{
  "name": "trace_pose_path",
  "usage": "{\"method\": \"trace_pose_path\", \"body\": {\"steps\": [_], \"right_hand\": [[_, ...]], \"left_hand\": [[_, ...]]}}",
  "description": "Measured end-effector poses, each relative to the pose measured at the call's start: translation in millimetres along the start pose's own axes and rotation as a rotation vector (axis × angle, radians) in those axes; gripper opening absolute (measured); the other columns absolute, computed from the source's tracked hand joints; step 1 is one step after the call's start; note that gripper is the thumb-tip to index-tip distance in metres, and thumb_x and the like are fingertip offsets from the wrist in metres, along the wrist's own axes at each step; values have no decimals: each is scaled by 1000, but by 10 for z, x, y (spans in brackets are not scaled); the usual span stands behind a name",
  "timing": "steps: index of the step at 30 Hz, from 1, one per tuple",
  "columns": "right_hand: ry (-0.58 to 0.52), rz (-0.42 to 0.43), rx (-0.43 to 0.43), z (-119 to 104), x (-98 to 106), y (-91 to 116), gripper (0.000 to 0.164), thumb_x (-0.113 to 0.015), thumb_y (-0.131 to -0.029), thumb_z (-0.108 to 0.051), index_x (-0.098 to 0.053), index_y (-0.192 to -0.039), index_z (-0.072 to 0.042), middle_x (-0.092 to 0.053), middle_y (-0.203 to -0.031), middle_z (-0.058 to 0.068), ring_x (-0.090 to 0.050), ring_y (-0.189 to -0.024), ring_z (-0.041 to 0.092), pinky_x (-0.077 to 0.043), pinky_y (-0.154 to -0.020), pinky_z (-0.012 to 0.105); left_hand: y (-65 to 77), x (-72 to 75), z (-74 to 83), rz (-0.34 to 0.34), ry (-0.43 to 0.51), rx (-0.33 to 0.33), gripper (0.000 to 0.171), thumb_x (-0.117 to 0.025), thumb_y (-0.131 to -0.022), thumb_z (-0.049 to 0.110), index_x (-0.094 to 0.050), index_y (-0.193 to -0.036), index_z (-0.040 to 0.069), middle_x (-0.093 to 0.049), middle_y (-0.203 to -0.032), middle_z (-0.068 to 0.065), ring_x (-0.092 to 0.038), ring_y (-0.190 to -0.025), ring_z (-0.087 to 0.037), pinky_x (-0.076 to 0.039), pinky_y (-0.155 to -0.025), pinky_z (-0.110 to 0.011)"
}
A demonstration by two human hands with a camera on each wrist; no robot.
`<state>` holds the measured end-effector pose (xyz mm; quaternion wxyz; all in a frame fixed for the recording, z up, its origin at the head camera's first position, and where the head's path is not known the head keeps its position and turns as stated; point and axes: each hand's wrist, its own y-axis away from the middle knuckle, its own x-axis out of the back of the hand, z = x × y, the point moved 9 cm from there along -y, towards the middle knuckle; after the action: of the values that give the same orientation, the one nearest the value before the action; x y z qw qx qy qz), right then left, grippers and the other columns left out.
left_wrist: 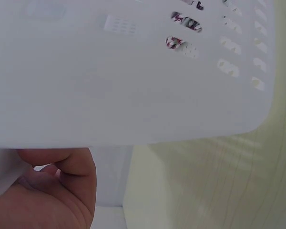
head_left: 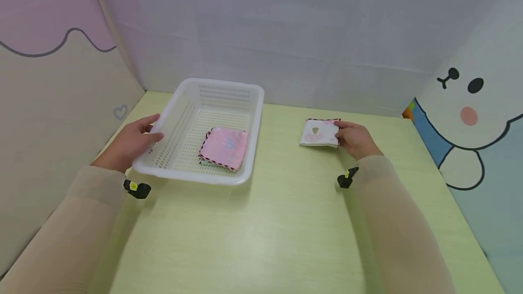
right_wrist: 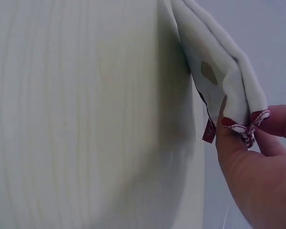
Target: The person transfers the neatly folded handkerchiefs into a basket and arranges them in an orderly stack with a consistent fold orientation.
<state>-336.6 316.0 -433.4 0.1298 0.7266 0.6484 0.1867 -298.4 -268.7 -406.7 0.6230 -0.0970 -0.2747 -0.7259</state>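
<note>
A white perforated plastic basket (head_left: 196,176) stands at the left of the table, its left rim gripped by my left hand (head_left: 130,143). In the left wrist view the thumb and fingers of that hand (left_wrist: 52,191) curl round the rim. Inside the basket lies a folded pink cloth (head_left: 225,148) with dark striped edging, on top of another folded layer. My right hand (head_left: 354,139) pinches the right edge of a folded white cloth (head_left: 318,133) with pink print. The right wrist view shows this folded cloth (right_wrist: 214,52) raised off the tabletop, a small red tag at its edge.
The pale green wooden table (head_left: 261,248) runs back to a white sheet wall (head_left: 286,35). Cartoon-printed panels (head_left: 482,117) border the right side and a plain beige panel with a pink top (head_left: 53,103) the left. A wrist camera (head_left: 138,189) is strapped on each sleeve.
</note>
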Motion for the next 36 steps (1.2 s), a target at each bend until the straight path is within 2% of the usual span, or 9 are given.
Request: {"method": "trace_pose_path", "body": {"steps": [8, 18, 20, 24, 28, 31, 36], "right_hand": [[-32, 22, 38, -105, -23, 135, 63, -45, -105, 9, -38, -165, -10, -16, -177, 6, -27, -157, 23, -36, -123, 36], [-124, -42, 82, -216, -158, 255, 62, -48, -106, 8, -37, -166, -9, -17, -177, 6, -32, -152, 21, -40, -118, 29], [-132, -39, 94, -242, -195, 283, 61, -48, -107, 7, -39, -165, -9, -18, -177, 6, -34, -151, 22, -43, -114, 27], [-171, -47, 117, -297, -271, 350, 60, -48, -107, 9, -40, -164, -7, -17, -177, 5, -33, -152, 24, -52, -97, 19], [-255, -81, 134, -333, -343, 410, 61, -46, -106, 12, -37, -165, -4, -17, -177, 6, -32, -153, 24, -54, -85, 14], [-311, -89, 141, -339, -378, 443, 62, -46, -106, 13, -37, -165, -4, -19, -177, 5, -38, -146, 23, -55, -84, 15], [-343, -98, 172, -361, -442, 494, 61, -48, -104, 13, -39, -163, -1, -24, -175, 8, -51, -123, 16, -55, -81, 17]], "left_hand": [[15, -27, 21, -3, 6, 9, 77, -59, -110, 27, -15, -172, 26, -45, -143, -19, -68, -104, -30, -62, -77, -38], [11, -30, 29, 1, -11, -1, 77, -59, -110, 26, -15, -172, 25, -45, -142, -20, -68, -102, -29, -62, -76, -38], [8, -29, 18, -2, -9, 0, 77, -59, -110, 27, -15, -172, 25, -45, -143, -20, -68, -103, -29, -62, -76, -38], [-10, -12, -12, -1, -9, -2, 77, -59, -110, 28, -15, -172, 26, -45, -143, -20, -69, -103, -30, -62, -76, -38], [-30, 3, -24, 4, -13, 0, 76, -59, -110, 29, -15, -172, 27, -45, -144, -20, -68, -103, -30, -63, -76, -38], [-35, 9, -19, 7, -13, -1, 76, -59, -110, 29, -15, -172, 28, -45, -143, -19, -69, -102, -30, -63, -75, -39], [-27, 5, -12, 7, -8, -2, 77, -59, -110, 29, -15, -172, 27, -45, -142, -19, -69, -101, -29, -63, -75, -39]]}}
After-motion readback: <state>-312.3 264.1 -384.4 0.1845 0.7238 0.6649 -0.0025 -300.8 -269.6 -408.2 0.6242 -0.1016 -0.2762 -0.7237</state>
